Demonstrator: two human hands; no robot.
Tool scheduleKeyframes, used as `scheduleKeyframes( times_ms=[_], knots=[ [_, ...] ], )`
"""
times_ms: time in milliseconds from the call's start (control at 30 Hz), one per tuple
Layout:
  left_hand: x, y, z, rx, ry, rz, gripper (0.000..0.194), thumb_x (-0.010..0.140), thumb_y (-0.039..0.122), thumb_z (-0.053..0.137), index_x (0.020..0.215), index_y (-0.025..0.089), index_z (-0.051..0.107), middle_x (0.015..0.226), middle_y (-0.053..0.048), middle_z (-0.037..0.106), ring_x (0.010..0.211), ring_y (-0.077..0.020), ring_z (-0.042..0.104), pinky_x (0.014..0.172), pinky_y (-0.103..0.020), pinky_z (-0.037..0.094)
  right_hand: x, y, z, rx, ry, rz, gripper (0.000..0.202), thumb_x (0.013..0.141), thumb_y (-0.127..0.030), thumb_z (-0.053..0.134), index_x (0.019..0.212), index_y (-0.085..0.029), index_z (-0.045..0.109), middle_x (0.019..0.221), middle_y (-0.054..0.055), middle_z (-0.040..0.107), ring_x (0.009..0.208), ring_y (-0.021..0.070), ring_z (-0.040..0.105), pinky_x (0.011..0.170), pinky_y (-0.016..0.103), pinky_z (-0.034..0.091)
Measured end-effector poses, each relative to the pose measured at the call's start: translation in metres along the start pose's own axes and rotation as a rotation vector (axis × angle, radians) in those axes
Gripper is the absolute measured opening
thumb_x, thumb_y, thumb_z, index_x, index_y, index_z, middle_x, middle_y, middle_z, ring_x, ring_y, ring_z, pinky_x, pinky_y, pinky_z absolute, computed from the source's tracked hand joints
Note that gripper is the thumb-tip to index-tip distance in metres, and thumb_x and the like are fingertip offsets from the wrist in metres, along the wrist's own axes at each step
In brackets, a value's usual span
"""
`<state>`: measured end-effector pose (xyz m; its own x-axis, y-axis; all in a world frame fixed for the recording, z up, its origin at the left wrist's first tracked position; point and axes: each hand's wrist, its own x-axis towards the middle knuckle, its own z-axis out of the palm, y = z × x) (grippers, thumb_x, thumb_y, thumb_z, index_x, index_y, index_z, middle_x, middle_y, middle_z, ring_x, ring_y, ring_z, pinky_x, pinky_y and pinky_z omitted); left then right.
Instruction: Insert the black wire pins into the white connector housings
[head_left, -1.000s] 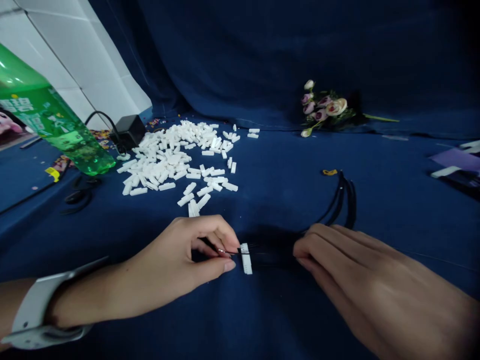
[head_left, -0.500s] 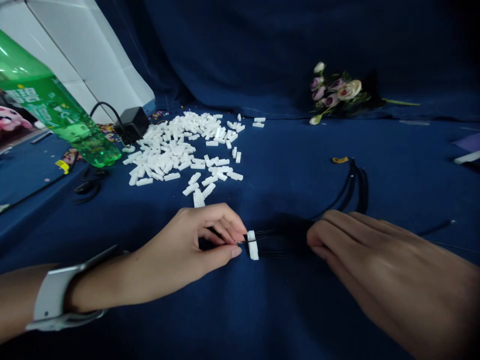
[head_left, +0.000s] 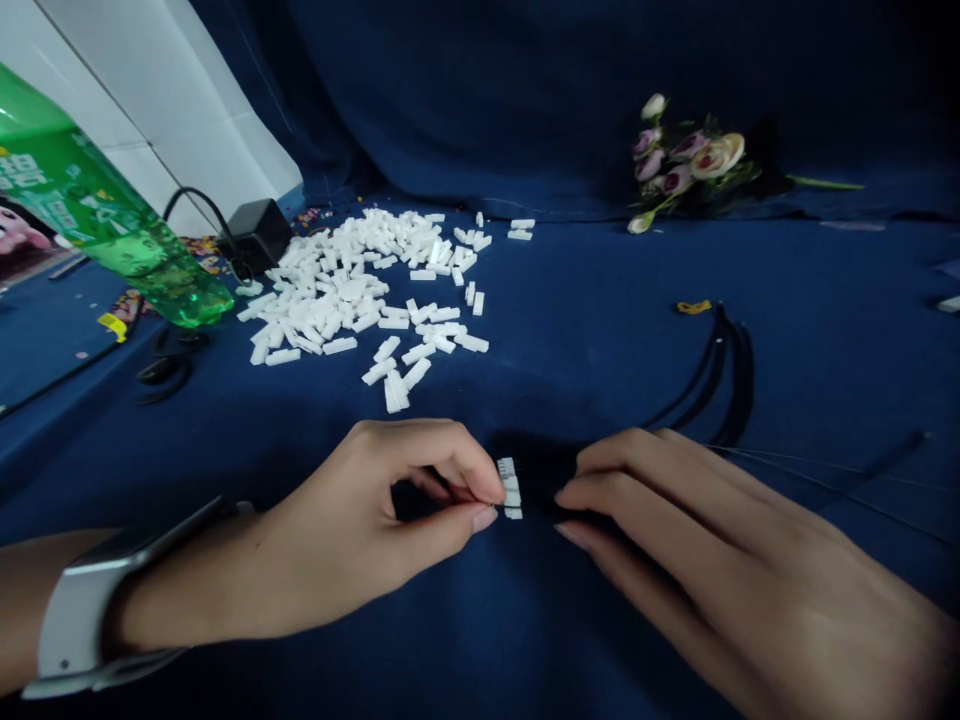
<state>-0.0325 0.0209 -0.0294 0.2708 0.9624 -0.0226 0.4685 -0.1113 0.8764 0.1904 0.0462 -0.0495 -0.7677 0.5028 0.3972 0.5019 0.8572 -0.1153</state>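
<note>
A small white plastic connector housing (head_left: 511, 490) with a slotted face stands at the middle front, just beyond my left fingertips. My left hand (head_left: 420, 495) is closed, thumb and forefinger pinching a thin black wire (head_left: 504, 506) that runs across the housing. To the right of the housing, my right hand (head_left: 697, 530) points toward it with thumb and forefinger a little apart. No object shows between those fingertips, though dark shadow lies there. Behind my right hand, a bundle of black wires (head_left: 739, 380) curves over the cloth.
Many white connector housings (head_left: 330, 290) lie in a loose pile at the back left. Beside them are a tilted green bottle (head_left: 142, 240) and a black box (head_left: 259, 235). A yellow tie (head_left: 694, 307) and artificial flowers (head_left: 686, 165) lie on the blue cloth (head_left: 585, 330).
My right hand has moved left toward the housing, and its thumb and forefinger have parted. My left fingertips have shifted slightly right, up against the housing. The view has turned a little.
</note>
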Motion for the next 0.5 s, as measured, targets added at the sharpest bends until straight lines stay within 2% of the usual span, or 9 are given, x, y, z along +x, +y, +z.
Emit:
scheduleKeyframes(
  times_ms=[133,233,400,500],
  knots=[
    [-0.0023,-0.0002,0.0029,0.041,0.011,0.113,0.018,0.076,0.002,0.062,0.075,0.020,0.064,0.076,0.009,0.067,0.069,-0.0002,0.063,0.065,-0.004,0.048,0.0013,0.0008,0.0014,0.073,0.025,0.021,0.019,0.089,-0.008,0.043,0.100,-0.019,0.054,0.100,0.001,0.060,0.087,0.0129,0.056,0.083,0.029,0.042],
    [-0.0039,-0.0013,0.0043,0.081,0.003,0.173,0.018,0.077,0.002,0.062,0.077,0.020,0.063,0.077,0.009,0.066,0.070,-0.0002,0.063,0.066,-0.005,0.047,0.0019,-0.0007,0.0010,0.149,0.029,0.068,0.013,0.090,-0.013,0.047,0.099,-0.019,0.054,0.095,0.000,0.061,0.082,0.0111,0.057,0.076,0.026,0.044],
    [-0.0071,-0.0028,0.0048,0.158,-0.051,0.234,0.016,0.080,0.005,0.061,0.081,0.021,0.062,0.080,0.008,0.065,0.069,-0.0005,0.060,0.064,-0.008,0.047,0.0014,-0.0039,-0.0001,0.221,-0.025,0.028,0.019,0.093,-0.014,0.040,0.092,-0.019,0.059,0.086,0.001,0.059,0.070,0.0112,0.055,0.058,0.026,0.043],
    [-0.0066,-0.0025,0.0045,0.218,-0.002,0.268,0.019,0.077,0.006,0.065,0.086,0.022,0.061,0.083,0.008,0.062,0.071,-0.0010,0.058,0.067,-0.008,0.047,0.0017,-0.0025,-0.0006,0.214,-0.036,0.053,0.020,0.091,-0.011,0.041,0.090,-0.019,0.059,0.085,0.000,0.059,0.069,0.0103,0.055,0.057,0.025,0.044]
  ],
)
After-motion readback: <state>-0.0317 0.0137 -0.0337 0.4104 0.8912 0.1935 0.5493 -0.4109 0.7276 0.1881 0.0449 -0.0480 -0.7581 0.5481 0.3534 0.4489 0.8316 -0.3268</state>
